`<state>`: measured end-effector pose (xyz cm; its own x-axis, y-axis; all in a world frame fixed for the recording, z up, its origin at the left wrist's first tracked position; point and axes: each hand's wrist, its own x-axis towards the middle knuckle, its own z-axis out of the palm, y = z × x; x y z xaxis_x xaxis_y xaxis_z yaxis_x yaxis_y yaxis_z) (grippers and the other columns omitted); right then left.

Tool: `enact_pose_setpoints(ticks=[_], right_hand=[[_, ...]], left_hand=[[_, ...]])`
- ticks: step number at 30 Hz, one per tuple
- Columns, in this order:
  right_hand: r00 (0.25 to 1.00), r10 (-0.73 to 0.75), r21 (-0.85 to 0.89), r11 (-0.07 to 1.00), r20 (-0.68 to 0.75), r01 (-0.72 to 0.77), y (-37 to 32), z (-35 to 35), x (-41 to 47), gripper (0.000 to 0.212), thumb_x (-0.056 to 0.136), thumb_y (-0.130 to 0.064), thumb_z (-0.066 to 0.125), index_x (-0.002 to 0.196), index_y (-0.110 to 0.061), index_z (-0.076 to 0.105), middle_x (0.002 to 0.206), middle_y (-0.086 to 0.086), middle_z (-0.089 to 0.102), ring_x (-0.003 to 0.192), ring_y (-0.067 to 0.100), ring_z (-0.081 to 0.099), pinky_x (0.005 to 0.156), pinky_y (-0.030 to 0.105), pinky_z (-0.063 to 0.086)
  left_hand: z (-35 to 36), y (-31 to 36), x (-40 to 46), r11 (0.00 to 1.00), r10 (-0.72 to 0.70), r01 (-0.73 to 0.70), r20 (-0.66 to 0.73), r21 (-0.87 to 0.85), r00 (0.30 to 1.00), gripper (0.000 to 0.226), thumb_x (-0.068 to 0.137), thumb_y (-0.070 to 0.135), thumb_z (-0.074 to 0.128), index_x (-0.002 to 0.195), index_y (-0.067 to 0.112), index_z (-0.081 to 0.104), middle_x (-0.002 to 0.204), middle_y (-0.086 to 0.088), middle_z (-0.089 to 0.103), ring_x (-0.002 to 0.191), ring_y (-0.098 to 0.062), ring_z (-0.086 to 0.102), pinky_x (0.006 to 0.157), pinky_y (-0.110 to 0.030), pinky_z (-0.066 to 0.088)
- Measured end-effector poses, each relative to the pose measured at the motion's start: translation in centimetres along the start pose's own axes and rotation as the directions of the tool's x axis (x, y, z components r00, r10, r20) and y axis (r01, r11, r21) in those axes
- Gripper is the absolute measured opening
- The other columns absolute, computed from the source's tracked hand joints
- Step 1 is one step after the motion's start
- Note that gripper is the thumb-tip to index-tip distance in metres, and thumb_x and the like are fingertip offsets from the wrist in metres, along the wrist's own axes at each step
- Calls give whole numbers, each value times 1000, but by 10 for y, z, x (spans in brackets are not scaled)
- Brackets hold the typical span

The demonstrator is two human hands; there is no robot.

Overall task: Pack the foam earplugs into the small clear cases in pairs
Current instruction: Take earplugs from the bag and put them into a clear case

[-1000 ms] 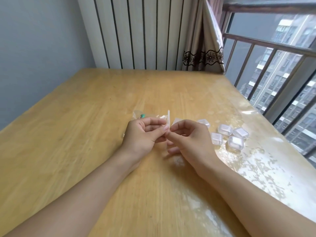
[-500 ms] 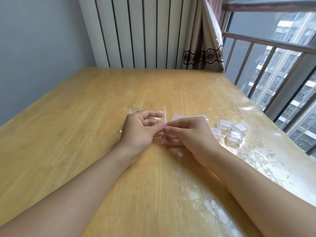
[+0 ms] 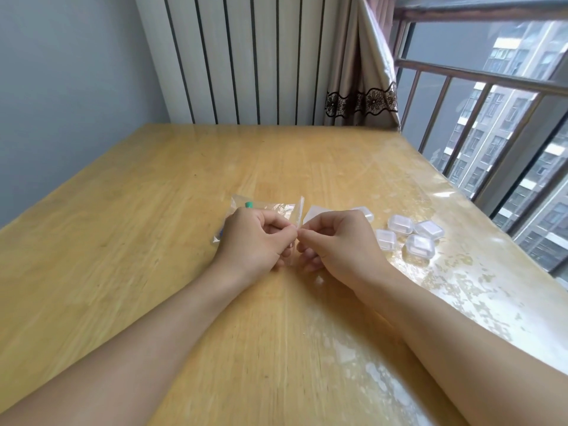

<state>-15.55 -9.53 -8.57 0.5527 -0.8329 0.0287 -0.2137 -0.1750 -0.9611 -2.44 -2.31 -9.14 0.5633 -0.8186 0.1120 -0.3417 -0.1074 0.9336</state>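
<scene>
1. Earplugs sit in a clear plastic bag (image 3: 270, 210) at mid-frame; one green earplug (image 3: 248, 205) shows through it, above my left knuckles.
2. My left hand (image 3: 255, 241) and right hand (image 3: 339, 241) meet fingertip to fingertip, both sets of fingers curled and pinching the bag's upright edge strip (image 3: 298, 210) between them.
3. Small clear cases (image 3: 399, 224) lie clustered on the counter (image 3: 153, 241) just right of my right hand, lids closed.

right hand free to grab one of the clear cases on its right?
Probably not yet: the right hand pinches the plastic bag together with the left hand. The clear cases lie unobstructed beside it.
</scene>
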Motion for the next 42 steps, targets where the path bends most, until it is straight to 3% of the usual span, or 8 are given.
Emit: enact_pose_setpoints(ticks=[9,17,24,28,32,35,37,42], right_hand=[[999,28,-90,996,-20,-30,-4,0,2,11,82,-5,63,76,4,66,64,16,68,47,18,66,42,25,48],[993,48,-230,971,-107,-71,-3,-4,4,16,76,-11,59,67,2,58,55,19,65,45,34,60,43,27,41],[977,-179,-423,899,-111,117,-2,1,-1,20,77,-19,62,65,-4,63,54,6,61,50,17,51,50,30,41],[997,-49,-473,881,-66,12,-2,-7,5,21,75,-16,62,68,4,65,59,18,60,51,17,46,50,28,37],[998,35,-413,911,50,-11,-12,-33,8,38,79,-41,76,72,-4,72,56,5,62,46,10,47,48,22,36],[976,-174,-449,888,-130,99,-17,-68,18,19,82,-27,72,68,-15,74,63,-2,71,47,3,54,49,20,40],[934,-296,-586,800,-199,129,-16,-91,21,9,79,-18,67,75,-20,75,75,-7,72,63,5,62,56,23,44],[979,-170,-713,672,115,200,-2,-110,21,23,76,-29,79,98,-27,72,98,-7,69,90,13,63,67,20,47]], left_hand=[[1,3,-4,941,226,-211,-28,264,974,16,81,7,71,66,13,71,51,0,68,43,-10,64,51,-25,55],[-20,8,4,872,344,-157,-351,464,871,13,68,21,69,58,17,63,50,5,64,54,-20,64,56,-33,55],[-15,9,-2,763,477,-301,-185,572,859,11,63,24,65,58,17,59,45,7,54,49,-23,58,52,-32,52],[-16,7,1,763,474,-265,-233,589,849,13,63,24,67,57,18,57,49,7,55,52,-25,57,53,-34,52],[-15,1,3,697,542,-450,0,558,840,31,71,50,58,85,22,60,94,9,62,97,-18,54,86,-33,47],[-18,-5,5,628,411,-470,249,620,877,71,74,75,48,134,35,50,146,13,45,147,-11,25,124,-48,14],[-18,-9,7,647,308,-447,325,618,894,85,73,85,40,147,43,35,156,20,32,152,-5,11,126,-50,5],[-18,-12,10,617,223,-396,332,680,917,94,65,91,35,145,43,40,150,21,38,144,-5,26,120,-37,25]])
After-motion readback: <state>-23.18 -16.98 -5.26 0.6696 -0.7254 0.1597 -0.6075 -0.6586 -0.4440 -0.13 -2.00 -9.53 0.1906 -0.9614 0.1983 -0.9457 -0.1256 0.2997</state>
